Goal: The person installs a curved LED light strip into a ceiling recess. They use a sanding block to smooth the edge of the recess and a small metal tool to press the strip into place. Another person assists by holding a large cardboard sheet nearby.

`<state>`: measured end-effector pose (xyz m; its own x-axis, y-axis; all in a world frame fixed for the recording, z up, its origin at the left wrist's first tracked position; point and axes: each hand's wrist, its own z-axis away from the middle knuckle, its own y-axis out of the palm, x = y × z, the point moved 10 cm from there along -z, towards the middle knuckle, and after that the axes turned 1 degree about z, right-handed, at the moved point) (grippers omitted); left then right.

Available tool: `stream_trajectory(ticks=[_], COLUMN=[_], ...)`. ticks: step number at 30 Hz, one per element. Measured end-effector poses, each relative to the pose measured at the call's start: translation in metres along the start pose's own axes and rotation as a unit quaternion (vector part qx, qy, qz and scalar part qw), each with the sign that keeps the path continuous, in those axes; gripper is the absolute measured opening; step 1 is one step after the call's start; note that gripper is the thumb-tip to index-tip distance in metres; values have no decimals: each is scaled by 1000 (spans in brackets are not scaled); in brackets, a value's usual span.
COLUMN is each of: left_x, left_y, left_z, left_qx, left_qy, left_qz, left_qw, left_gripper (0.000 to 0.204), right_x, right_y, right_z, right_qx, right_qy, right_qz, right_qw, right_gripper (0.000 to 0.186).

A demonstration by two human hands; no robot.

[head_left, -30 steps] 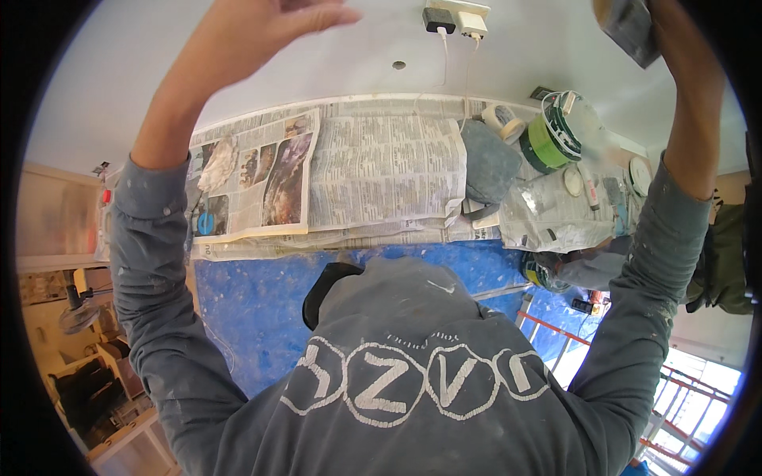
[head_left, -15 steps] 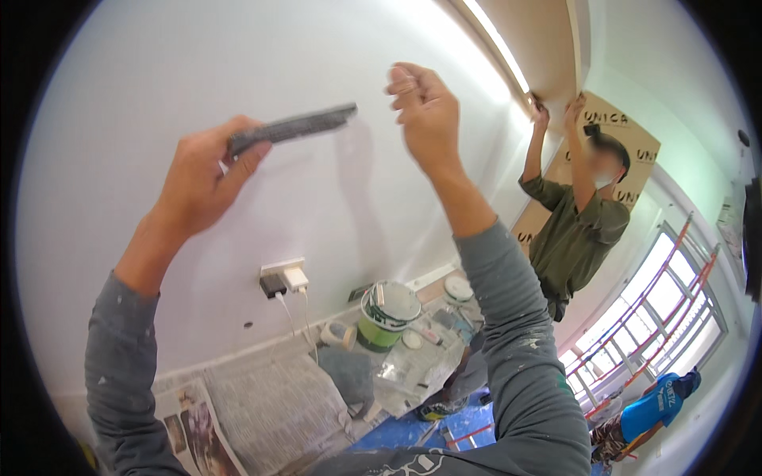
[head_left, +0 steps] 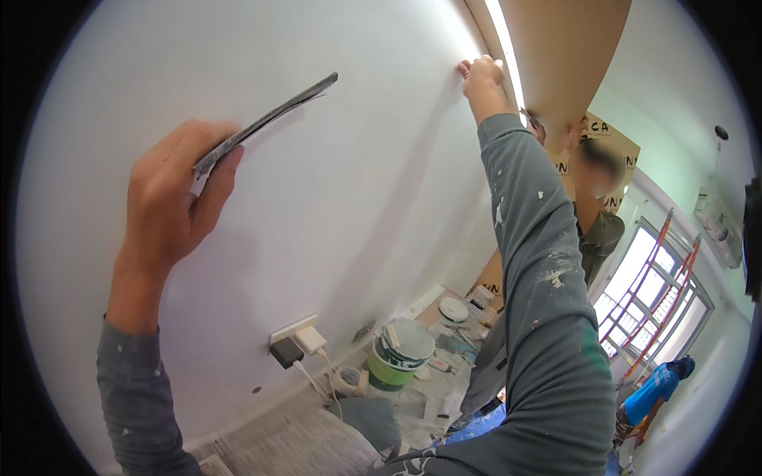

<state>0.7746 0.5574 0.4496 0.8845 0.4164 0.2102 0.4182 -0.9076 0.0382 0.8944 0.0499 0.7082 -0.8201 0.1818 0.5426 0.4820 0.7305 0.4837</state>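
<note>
Nearest — left hand [head_left: 171, 198]: raised before the white wall [head_left: 341, 182], fingers curled and thumb pressed down, pinching one end of a sanding pad [head_left: 266, 119].
Sanding pad, position: a thin, flat, dark strip that runs up and to the right from the left hand; its far end lies close against the wall, though actual contact cannot be confirmed.
Sanding pad, handling: judged light and thin, with some flex along its length; the dark face looks gritty, so slipping is unlikely. Too hard a squeeze at the end would probably bend it.
Sanding pad, hold point: the lower end, thumb on top and fingers beneath, as now; a flat palm behind the middle would spread pressure better.
Right hand [head_left: 482, 75]: stretched high, fingers drawn together and set against the wall just below the tan ceiling panel [head_left: 563, 47]. Whether anything is between the fingers cannot be told.
Sleeves: grey, flecked with white spots.
Lower wall: a socket [head_left: 294, 329] with a black plug and a white plug, cords hanging down.
Floor by the wall: newspaper [head_left: 294, 444], a green and white paint bucket [head_left: 401, 353], a roll of tape [head_left: 347, 381], a round lid [head_left: 453, 309].
Farther — another person [head_left: 595, 230]: standing beyond the right arm, hands up at a cardboard sheet [head_left: 615, 147].
Farthest: a window [head_left: 659, 309] with red ladder rails [head_left: 647, 293] before it.
</note>
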Motion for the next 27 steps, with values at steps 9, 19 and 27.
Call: stream_trajectory(ticks=[9,19,27], left_x=[9,15,10], left_y=[2,8,7], left_z=[6,12,14], left_qx=[-1,41,37], left_qy=[12,-10,17], left_qz=[-43,-94,-109], left_qw=[999,995,993], left_gripper=[9,13,14], right_x=[-3,9,17], right_y=[-3,-13,-6], right_z=[-78,-87,-72], right_qx=[30,-74,-92], right_qy=[-2,-272,-316], right_qz=[-60,179,221], right_qw=[998,943,918], right_gripper=[38,70,69])
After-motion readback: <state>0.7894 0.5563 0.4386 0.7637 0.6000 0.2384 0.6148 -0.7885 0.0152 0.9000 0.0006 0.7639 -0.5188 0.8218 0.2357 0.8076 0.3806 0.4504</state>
